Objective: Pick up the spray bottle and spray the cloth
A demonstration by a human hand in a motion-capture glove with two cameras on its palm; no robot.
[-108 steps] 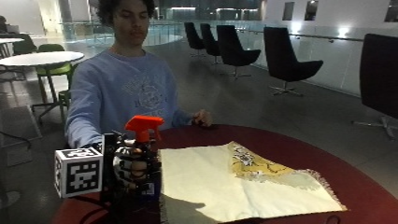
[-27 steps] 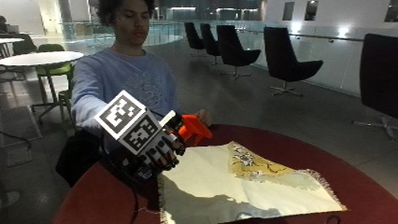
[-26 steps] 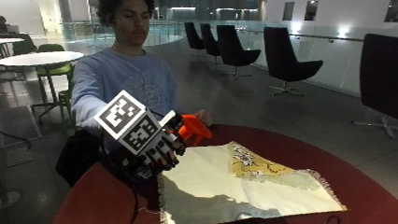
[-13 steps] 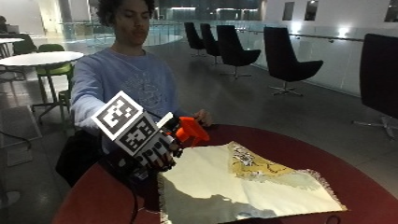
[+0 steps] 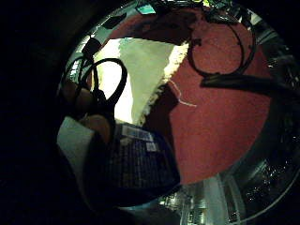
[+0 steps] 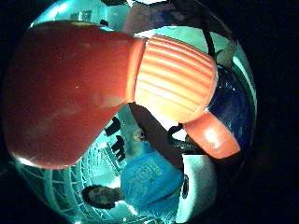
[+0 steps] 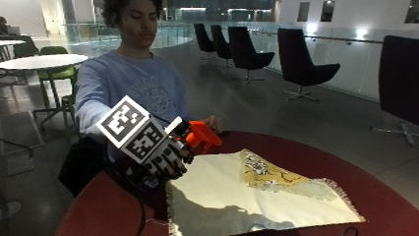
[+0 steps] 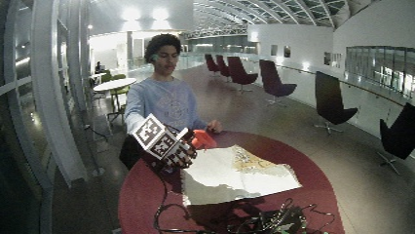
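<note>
Dim hall lighting (soft blur throughout)

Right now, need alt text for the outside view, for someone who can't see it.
A person at a round red table holds a spray bottle with an orange head in the gloved right hand, tilted, its nozzle aimed over a pale cloth spread flat on the table. The bare hand rests at the table's far edge.

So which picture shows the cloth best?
The outside view: the whole cloth lies spread flat on the table. The wide outside view shows it too, but farther off. The little-finger palm view catches only one fringed corner; the thumb-side view shows none.
</note>
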